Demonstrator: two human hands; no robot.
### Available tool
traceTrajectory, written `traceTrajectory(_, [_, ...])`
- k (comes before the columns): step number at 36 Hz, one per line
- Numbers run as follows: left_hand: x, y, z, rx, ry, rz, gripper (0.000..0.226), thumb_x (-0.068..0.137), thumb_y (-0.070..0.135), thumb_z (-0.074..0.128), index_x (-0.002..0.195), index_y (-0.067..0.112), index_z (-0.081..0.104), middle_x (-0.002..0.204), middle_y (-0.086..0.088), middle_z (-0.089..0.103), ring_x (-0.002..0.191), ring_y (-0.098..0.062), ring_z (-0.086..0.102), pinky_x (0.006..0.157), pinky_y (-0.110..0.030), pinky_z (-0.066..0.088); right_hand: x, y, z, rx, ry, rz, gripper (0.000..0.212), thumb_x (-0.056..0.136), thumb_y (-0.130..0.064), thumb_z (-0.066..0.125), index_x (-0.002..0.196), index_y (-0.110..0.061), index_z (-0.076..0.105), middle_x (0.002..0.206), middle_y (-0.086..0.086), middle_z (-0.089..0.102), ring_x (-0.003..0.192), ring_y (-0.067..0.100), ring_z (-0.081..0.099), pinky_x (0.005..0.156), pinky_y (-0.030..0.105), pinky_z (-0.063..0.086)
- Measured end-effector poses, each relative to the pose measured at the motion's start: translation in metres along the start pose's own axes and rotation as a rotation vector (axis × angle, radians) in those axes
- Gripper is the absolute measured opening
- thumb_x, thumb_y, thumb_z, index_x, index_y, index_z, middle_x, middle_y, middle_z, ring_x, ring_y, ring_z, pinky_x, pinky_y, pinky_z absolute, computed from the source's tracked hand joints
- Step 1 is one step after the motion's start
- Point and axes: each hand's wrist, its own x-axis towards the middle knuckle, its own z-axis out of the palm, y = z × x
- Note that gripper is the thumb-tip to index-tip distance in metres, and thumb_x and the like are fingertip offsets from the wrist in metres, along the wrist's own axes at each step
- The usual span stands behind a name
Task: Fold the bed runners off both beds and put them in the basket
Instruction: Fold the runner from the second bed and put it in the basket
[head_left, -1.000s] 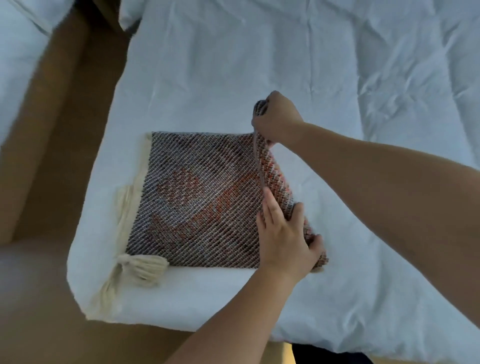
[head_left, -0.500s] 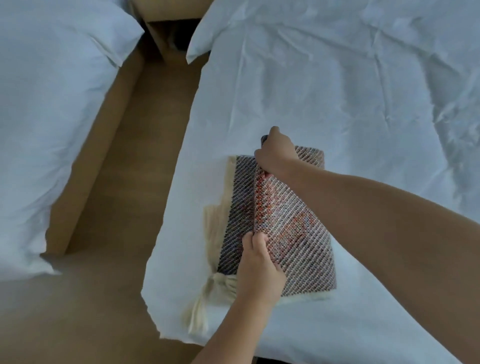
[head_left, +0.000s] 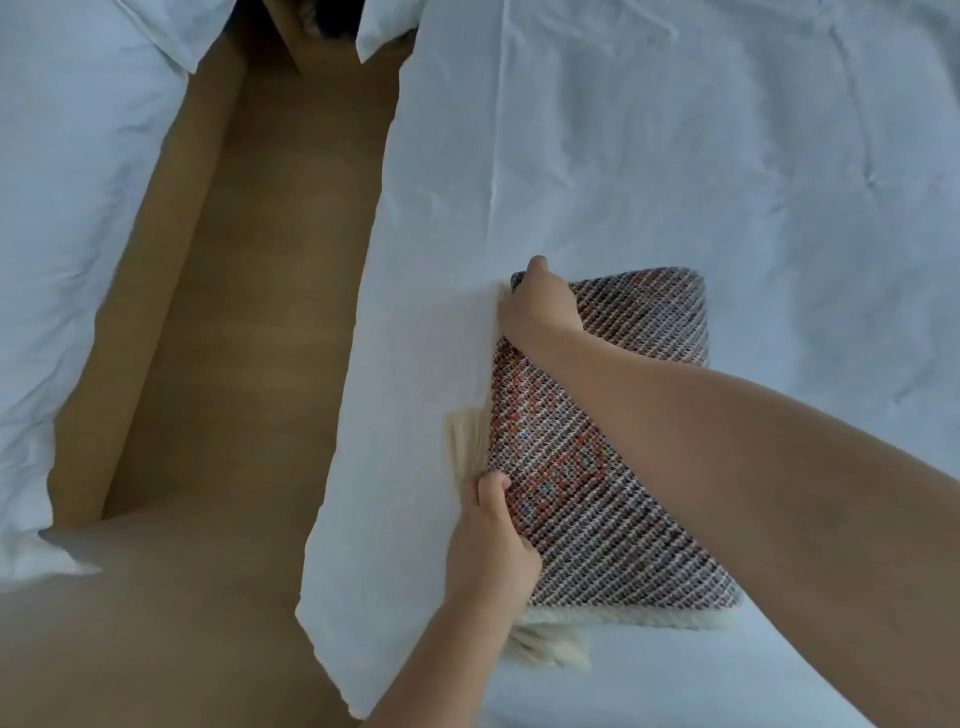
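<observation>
A woven bed runner (head_left: 597, 499), dark with red and white threads and cream tassels (head_left: 550, 649), lies folded into a narrow rectangle on the white bed (head_left: 675, 171) near its left edge. My right hand (head_left: 540, 306) grips the far left corner of the folded runner. At the near left edge, my left hand (head_left: 493, 540) pinches the same layers, beside a cream fringe (head_left: 467, 441). No basket is in view.
A second bed with white bedding (head_left: 67, 234) stands to the left. Between the beds runs a strip of wooden floor (head_left: 249, 338). A dark gap beside a wooden piece (head_left: 306, 21) sits at the far end of that strip.
Both hands have carried the runner's right half over to the left, halving its width; the top layer now lies flat on the lower one. The view has shifted left.
</observation>
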Motion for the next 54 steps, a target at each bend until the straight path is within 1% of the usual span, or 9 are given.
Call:
traceTrajectory(5, [0.013, -0.008, 0.01, 0.076, 0.037, 0.047, 0.051, 0.077, 0.01, 0.049, 0.127, 0.018, 0.041, 0.148, -0.001, 0.024, 0.126, -0.022, 0.043, 0.102, -0.029, 0.04, -0.009, 0.032, 0.004, -0.43, 0.102, -0.322, 0.045, 0.099, -0.037, 0.036, 0.132, -0.007, 0.039, 0.118, 0.014, 0.053, 0.102, 0.034, 0.055, 0.076, 0.042, 0.046])
traceTrajectory(10, [0.027, 0.003, 0.029, 0.117, 0.178, 0.109, 0.063, 0.087, 0.052, 0.026, 0.134, 0.011, 0.035, 0.153, -0.018, 0.022, 0.144, -0.029, 0.013, 0.119, -0.042, 0.006, -0.012, 0.095, -0.022, -0.768, -0.008, -0.49, 0.072, 0.098, -0.055, 0.017, 0.153, -0.008, 0.014, 0.16, 0.015, 0.013, 0.148, 0.03, 0.009, 0.121, 0.047, 0.005])
traceTrajectory(16, [0.043, 0.009, 0.036, 0.299, 0.134, 0.114, 0.071, 0.089, 0.062, 0.006, 0.147, 0.022, -0.008, 0.159, -0.016, -0.006, 0.146, -0.029, -0.009, 0.118, -0.045, -0.009, -0.005, 0.149, -0.072, -0.769, -0.002, -0.22, 0.079, 0.095, -0.061, 0.01, 0.154, -0.009, 0.0, 0.162, 0.011, -0.006, 0.149, 0.025, -0.01, 0.12, 0.042, -0.007])
traceTrajectory(23, [0.061, 0.011, 0.029, 0.26, 0.098, -0.009, 0.084, 0.091, 0.064, 0.016, 0.149, 0.012, -0.015, 0.159, -0.017, -0.002, 0.147, -0.028, -0.003, 0.119, -0.045, -0.005, -0.093, 0.175, -0.051, -0.575, -0.031, -0.143, 0.078, 0.097, -0.056, 0.016, 0.153, -0.004, -0.001, 0.16, 0.014, -0.012, 0.148, 0.031, -0.013, 0.121, 0.043, -0.002])
traceTrajectory(29, [0.079, 0.021, 0.018, 0.147, 0.11, -0.062, 0.089, 0.088, 0.067, 0.03, 0.149, 0.005, 0.011, 0.153, -0.014, 0.026, 0.143, -0.03, 0.017, 0.119, -0.045, 0.005, -0.197, 0.222, -0.008, -0.482, -0.028, -0.163, 0.077, 0.095, -0.055, 0.025, 0.148, 0.001, 0.024, 0.158, 0.017, 0.008, 0.146, 0.042, 0.009, 0.117, 0.047, 0.009])
traceTrajectory(34, [0.099, 0.034, -0.002, -0.108, 0.075, -0.075, 0.081, 0.073, 0.069, 0.057, 0.132, 0.017, 0.039, 0.127, -0.003, 0.057, 0.115, -0.026, 0.055, 0.1, -0.041, 0.044, -0.185, 0.225, -0.023, -0.181, 0.055, -0.113, 0.078, 0.095, -0.055, 0.036, 0.152, -0.006, 0.016, 0.16, 0.014, 0.01, 0.147, 0.032, 0.012, 0.119, 0.042, 0.016])
traceTrajectory(40, [0.108, 0.036, -0.016, -0.425, -0.103, -0.235, 0.069, 0.069, 0.052, 0.077, 0.123, 0.015, 0.055, 0.116, -0.002, 0.063, 0.098, -0.02, 0.061, 0.094, -0.035, 0.048, -0.127, 0.193, -0.066, 0.335, 0.054, 0.28, 0.065, 0.089, -0.045, 0.059, 0.143, -0.023, 0.032, 0.131, -0.001, 0.057, 0.108, 0.021, 0.059, 0.092, 0.036, 0.048])
traceTrajectory(47, [0.103, 0.041, -0.04, -0.192, -0.129, -0.083, 0.071, 0.054, 0.068, 0.068, 0.113, 0.028, 0.064, 0.109, 0.007, 0.068, 0.098, -0.019, 0.064, 0.094, -0.041, 0.05, -0.111, 0.18, -0.079, 0.642, -0.07, 0.422, 0.042, 0.08, -0.029, 0.076, 0.116, -0.018, 0.057, 0.101, 0.0, 0.069, 0.088, 0.02, 0.069, 0.088, 0.042, 0.056])
traceTrajectory(54, [0.084, 0.079, -0.071, -0.286, -0.128, 0.099, 0.045, 0.083, 0.04, 0.067, 0.121, 0.017, 0.058, 0.108, 0.005, 0.063, 0.095, -0.015, 0.06, 0.079, -0.026, 0.044, -0.134, 0.154, -0.115, 0.601, 0.015, 0.367, 0.031, 0.083, -0.024, 0.073, 0.11, -0.021, 0.058, 0.097, -0.002, 0.069, 0.084, 0.016, 0.069, 0.08, 0.034, 0.055])
